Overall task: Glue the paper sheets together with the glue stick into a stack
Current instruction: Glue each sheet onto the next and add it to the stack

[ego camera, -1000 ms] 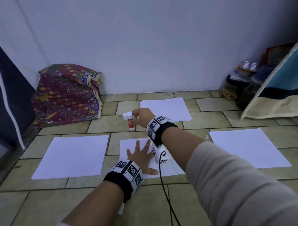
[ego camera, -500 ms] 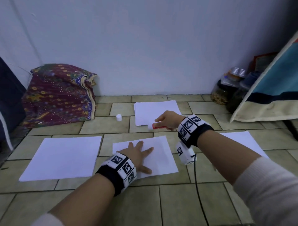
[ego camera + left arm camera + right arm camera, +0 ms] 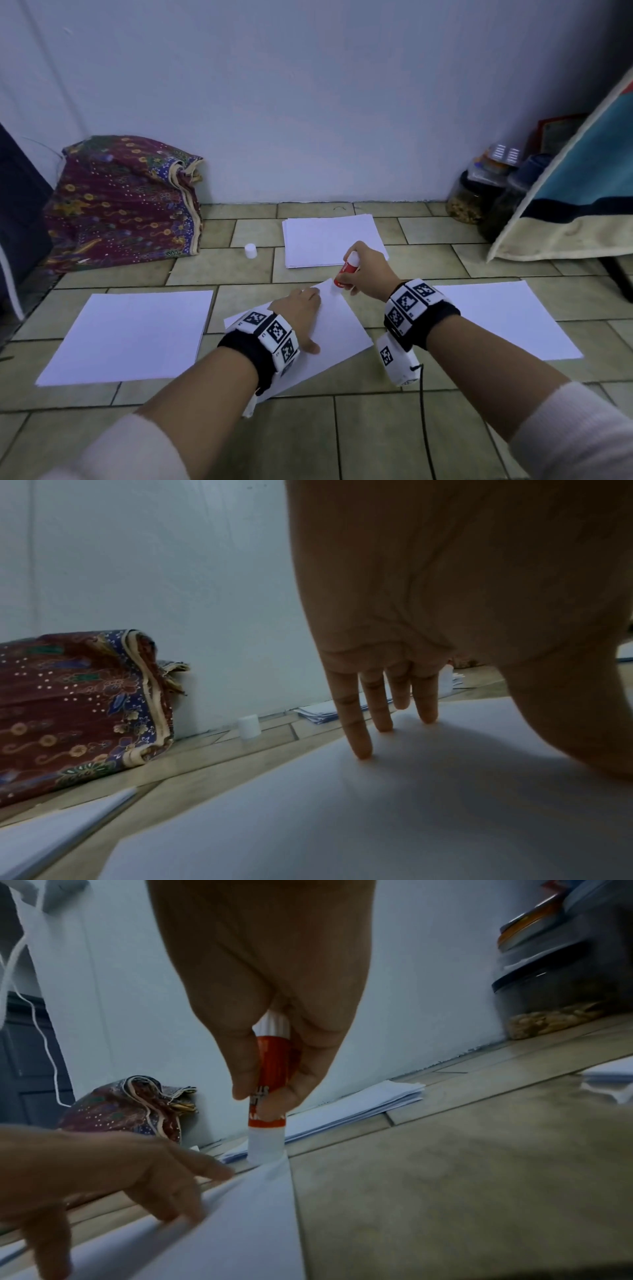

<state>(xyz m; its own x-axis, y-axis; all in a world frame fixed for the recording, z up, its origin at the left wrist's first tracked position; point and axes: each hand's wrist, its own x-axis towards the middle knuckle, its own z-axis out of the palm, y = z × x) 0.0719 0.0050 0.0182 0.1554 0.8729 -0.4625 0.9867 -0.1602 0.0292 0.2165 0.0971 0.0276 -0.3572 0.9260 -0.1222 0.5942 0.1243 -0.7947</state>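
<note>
A white paper sheet (image 3: pixel 337 329) lies skewed on the tiled floor in the middle. My left hand (image 3: pixel 301 308) presses flat on it with straight fingers (image 3: pixel 356 723). My right hand (image 3: pixel 366 270) grips a red and white glue stick (image 3: pixel 347 269) upright, its white tip (image 3: pixel 265 1146) touching the sheet's far corner. The glue stick's white cap (image 3: pixel 250 250) stands on the floor to the left. Other white sheets lie around: a pile at the back (image 3: pixel 329 240), a pile at the left (image 3: pixel 133 335) and one at the right (image 3: pixel 507 315).
A patterned cloth bundle (image 3: pixel 123 202) sits against the wall at the back left. Jars (image 3: pixel 479 195) and a leaning blue and cream cushion (image 3: pixel 582 202) fill the back right corner. A black cable (image 3: pixel 426 428) trails from my right wrist.
The right hand brought the uncapped glue stick down from the back pile to the sheet's far corner. The middle sheet has turned askew under my left hand, whose fingers have closed together.
</note>
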